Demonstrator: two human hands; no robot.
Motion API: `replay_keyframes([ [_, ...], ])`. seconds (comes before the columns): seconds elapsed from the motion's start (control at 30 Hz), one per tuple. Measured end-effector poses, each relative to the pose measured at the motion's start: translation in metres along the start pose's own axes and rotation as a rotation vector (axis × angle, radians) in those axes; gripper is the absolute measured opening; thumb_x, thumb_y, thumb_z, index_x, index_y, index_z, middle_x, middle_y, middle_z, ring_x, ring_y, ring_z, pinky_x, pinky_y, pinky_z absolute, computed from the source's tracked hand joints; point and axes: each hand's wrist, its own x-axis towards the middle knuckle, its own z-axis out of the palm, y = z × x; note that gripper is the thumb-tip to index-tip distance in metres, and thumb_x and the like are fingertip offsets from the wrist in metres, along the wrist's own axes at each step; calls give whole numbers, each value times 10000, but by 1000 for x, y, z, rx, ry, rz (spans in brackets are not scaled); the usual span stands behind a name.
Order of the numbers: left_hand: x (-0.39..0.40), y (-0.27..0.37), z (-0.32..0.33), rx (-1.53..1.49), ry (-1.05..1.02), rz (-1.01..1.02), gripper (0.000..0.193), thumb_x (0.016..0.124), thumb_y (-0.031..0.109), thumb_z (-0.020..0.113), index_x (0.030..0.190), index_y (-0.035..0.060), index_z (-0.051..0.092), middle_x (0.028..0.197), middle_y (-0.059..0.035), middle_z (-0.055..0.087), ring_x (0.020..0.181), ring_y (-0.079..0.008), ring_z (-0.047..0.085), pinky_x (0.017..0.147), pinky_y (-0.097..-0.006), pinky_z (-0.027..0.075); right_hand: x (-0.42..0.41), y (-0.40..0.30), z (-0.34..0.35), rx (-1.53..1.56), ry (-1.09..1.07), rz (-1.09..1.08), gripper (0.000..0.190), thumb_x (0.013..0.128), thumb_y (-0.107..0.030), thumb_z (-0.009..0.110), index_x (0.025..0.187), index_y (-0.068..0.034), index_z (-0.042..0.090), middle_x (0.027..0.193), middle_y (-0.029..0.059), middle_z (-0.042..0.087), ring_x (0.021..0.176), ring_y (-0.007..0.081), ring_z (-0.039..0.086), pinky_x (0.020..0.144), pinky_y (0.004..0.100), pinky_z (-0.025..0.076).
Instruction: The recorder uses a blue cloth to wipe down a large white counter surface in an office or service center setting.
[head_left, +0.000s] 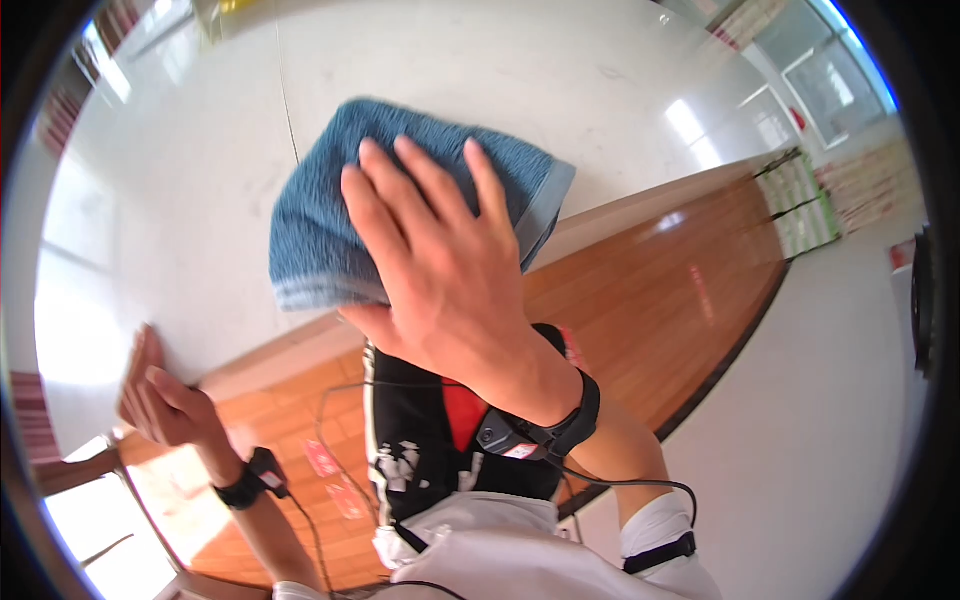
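Note:
My right hand (450, 277) lies palm down on a folded blue terry towel (315, 202), its fingers spread over the cloth and its thumb at the towel's near edge. The towel rests on a glossy white tabletop (465, 60), close to the front edge. At the lower left, my left hand (161, 397) is held by the table's edge with its fingers together and nothing visible in it; its palm is partly hidden. A black strap with a small camera sits on each wrist.
The table's front edge (645, 196) runs slantwise before me. Brown wood-look flooring (645, 277) shows below it. Black cables (637, 481) hang from the wrist devices. A green and white striped object (801, 214) stands at the right, and a yellow item (234, 4) at the far left.

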Motion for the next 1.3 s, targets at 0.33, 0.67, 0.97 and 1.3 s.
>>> replay_keyframes([
  [0.33, -18, 2, -7, -11, -42, -26, 363, 1022, 161, 421, 973, -6, 740, 1005, -110, 755, 930, -260, 704, 860, -381, 435, -50, 80, 16, 59, 356, -277, 566, 781, -418, 688, 1197, -47, 591, 1189, 135, 646, 1127, 280, 632, 1064, 528, 391],
  [0.67, -10, 10, 5, -24, 37, -40, 287, 976, 144, 463, 872, 18, 698, 949, -98, 743, 892, -261, 692, 844, -377, 430, -119, 323, -69, -208, 483, 169, 531, 825, -257, 583, 1297, -16, 565, 1315, 167, 602, 1252, 362, 535, 1129, 503, 323],
  [0.97, -15, 11, 0, -47, 31, -65, 276, 973, 153, 469, 869, 39, 698, 952, -78, 739, 906, -241, 685, 865, -384, 424, -137, 381, -47, -189, 563, 393, 531, 866, -226, 560, 1357, -27, 525, 1383, 216, 529, 1331, 434, 431, 1153, 524, 284],
  [1.3, -11, 20, -3, -79, 41, -99, 256, 947, 144, 483, 853, 28, 690, 943, -79, 737, 897, -249, 693, 858, -387, 429, -114, 319, -49, -188, 503, 445, 404, 810, -136, 600, 1178, 28, 575, 1145, 225, 595, 1145, 447, 516, 1075, 517, 353],
])
